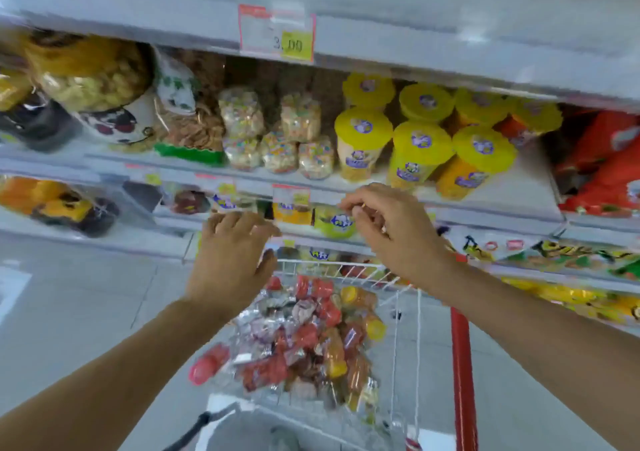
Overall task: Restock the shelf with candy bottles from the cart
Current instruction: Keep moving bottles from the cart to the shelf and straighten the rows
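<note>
Frame motion-blurred. Left hand [232, 256]: fingers spread, palm down, empty, over the far rim of the white wire cart [346, 270]. Right hand [388, 229]: at 1 o'clock from the left, fingers loosely curled, nothing seen in them. Red- and yellow-capped candy bottles in clear wrap [311, 340] lie heaped in the cart, at 6 o'clock of both hands. White metal shelf [526, 187] shows bare board at 3 o'clock of the yellow-lidded tubs [419, 149]. Judgement: I would lower one hand, take a bottle by its body rather than the wrap, and stand it upright in that gap, label outward.
</note>
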